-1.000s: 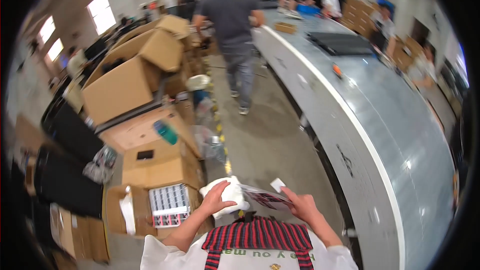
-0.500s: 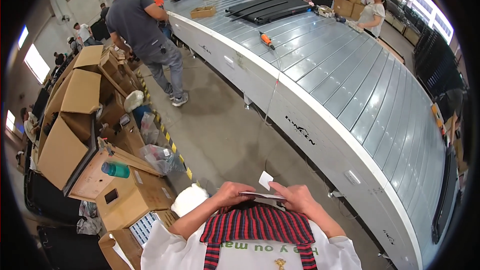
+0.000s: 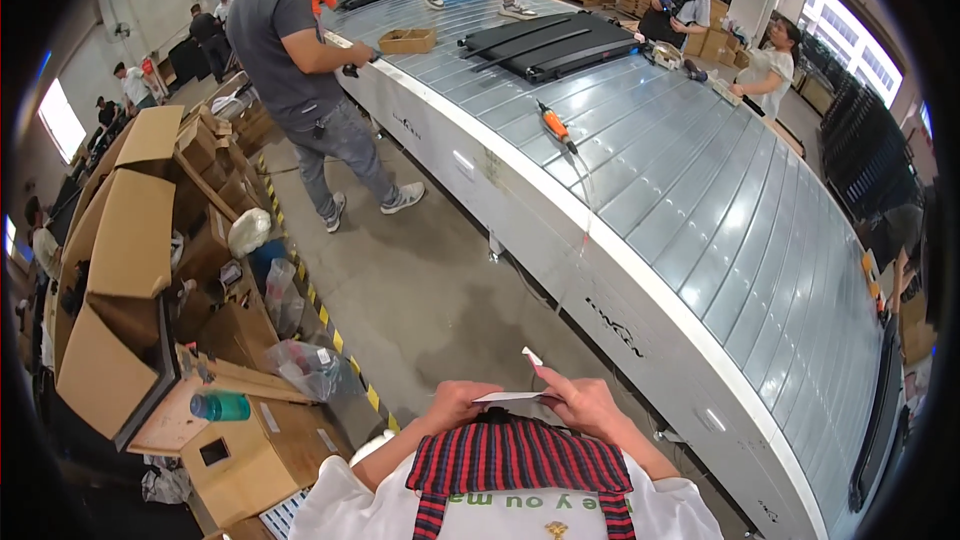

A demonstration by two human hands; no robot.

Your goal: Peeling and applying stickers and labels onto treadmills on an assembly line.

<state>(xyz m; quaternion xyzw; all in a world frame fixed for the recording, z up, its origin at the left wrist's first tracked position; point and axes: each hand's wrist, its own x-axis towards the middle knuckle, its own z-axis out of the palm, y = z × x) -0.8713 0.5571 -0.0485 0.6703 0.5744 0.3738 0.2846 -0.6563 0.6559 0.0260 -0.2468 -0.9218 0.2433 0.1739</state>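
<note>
My left hand and my right hand are close together in front of my chest. Between them they pinch a flat strip of white paper, seen nearly edge-on. A second, smaller white piece of paper sticks up by my right thumb, with a pinkish edge. Whether the two pieces are joined, I cannot tell. Below the hands is the red-and-black striped top of my apron.
To the right runs a long slatted conveyor bearing an orange power screwdriver, a shallow cardboard tray and black slatted panels. Cartons and a teal bottle stand left. A person in grey is ahead.
The view has shifted, so the conveyor and cartons sit differently. The small white piece has turned narrower and more edge-on. The person in grey now faces the conveyor, an arm reaching over its edge.
</note>
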